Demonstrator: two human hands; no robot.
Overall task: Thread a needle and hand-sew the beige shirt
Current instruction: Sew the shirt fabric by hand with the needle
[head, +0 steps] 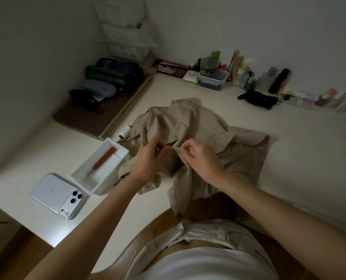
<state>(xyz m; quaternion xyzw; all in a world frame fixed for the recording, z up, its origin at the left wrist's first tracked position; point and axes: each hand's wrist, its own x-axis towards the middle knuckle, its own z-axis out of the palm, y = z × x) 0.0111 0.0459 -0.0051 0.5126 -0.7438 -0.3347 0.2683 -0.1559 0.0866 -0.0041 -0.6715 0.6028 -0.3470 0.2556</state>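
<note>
The beige shirt (204, 126) lies crumpled on the white desk (289, 150), one part hanging over the near edge. My left hand (152, 156) pinches a raised fold of the fabric at the shirt's middle. My right hand (200, 156) is close beside it, thumb and forefinger pinched together at the same fold; the needle is too small to make out, only a thin pale thread shows between the two hands. A white thread spool (125, 131) lies at the shirt's left edge.
A white open box (115, 152) with an orange-handled tool (104, 158) stands left of the shirt, a phone (57, 196) in front of it. Bottles, a lidded container (213, 78) and a dark pouch (258, 99) line the back wall. Cases lie on a lower shelf at left.
</note>
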